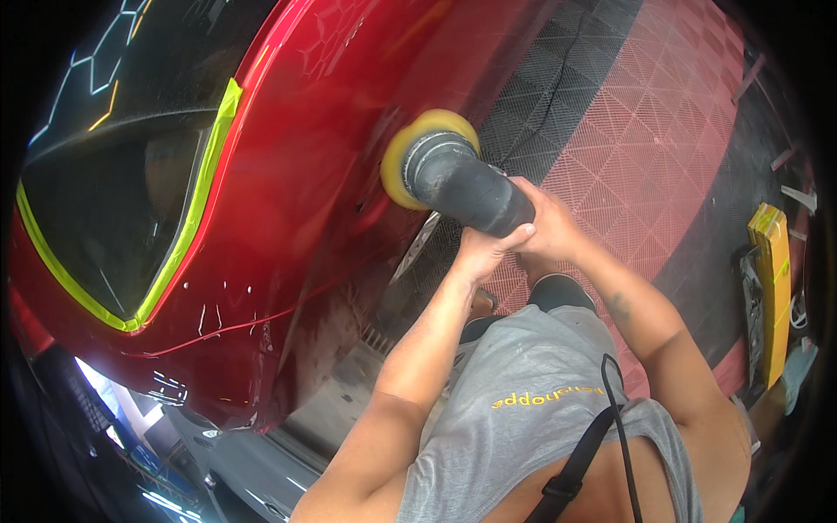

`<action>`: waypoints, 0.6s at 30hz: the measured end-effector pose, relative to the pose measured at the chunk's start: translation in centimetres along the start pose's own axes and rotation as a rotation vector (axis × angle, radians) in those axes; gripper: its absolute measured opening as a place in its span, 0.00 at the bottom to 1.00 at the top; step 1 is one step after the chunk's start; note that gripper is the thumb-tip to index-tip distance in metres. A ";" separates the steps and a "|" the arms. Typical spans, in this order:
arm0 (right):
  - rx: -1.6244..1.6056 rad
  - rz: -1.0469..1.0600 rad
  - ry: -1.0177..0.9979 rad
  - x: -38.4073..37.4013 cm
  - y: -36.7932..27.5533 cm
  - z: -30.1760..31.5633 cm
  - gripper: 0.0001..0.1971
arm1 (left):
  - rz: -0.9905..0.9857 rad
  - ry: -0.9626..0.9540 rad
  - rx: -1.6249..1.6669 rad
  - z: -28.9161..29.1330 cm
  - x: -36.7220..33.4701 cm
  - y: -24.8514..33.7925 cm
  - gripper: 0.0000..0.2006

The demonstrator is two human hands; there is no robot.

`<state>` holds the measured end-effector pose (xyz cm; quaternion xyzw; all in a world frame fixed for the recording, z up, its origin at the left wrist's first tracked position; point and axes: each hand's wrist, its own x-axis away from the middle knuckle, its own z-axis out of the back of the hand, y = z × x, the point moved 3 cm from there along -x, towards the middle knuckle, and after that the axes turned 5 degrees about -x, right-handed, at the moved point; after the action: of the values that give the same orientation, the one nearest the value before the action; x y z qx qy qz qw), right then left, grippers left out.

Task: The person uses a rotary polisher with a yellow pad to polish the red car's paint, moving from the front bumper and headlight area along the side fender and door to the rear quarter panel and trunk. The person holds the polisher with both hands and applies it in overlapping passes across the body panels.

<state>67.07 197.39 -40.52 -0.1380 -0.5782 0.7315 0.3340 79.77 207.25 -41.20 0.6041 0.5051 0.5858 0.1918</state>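
Observation:
Both my hands are wrapped round the dark body of a power polisher (pixel 466 185). My left hand (pixel 485 252) closes on its near end from below, the thumb lying along the end. My right hand (pixel 551 221) grips the same end from the right side; some of its fingers are hidden behind the tool. A round yellow pad (pixel 394 166) at the far end faces the red car panel (pixel 323 166). Whether the pad touches the paint I cannot tell. Left of it, yellow-green masking tape (pixel 202 179) borders the dark window (pixel 122 200).
Red and black ribbed floor tiles (pixel 645 148) lie to the right, with a dark cable (pixel 558 83) across them. A long yellow item (pixel 772 292) stands at the far right. A grey car (pixel 235 466) is at the lower left. A black strap (pixel 580 458) crosses my grey shirt.

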 end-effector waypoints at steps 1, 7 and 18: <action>-0.004 0.014 0.020 -0.1 0.1 -0.1 0.50 | -0.011 -0.009 -0.008 0.0 -0.1 0.1 0.43; 0.053 0.050 0.078 -0.1 0.1 0.0 0.50 | -0.054 -0.018 -0.015 0.0 -0.5 0.6 0.46; -0.046 -0.007 -0.069 -0.1 1.3 -1.4 0.53 | 0.115 -0.003 0.016 0.9 0.3 -1.9 0.52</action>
<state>67.56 198.21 -42.14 -0.1184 -0.6065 0.7212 0.3131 79.81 208.62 -42.84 0.6345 0.4738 0.5910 0.1537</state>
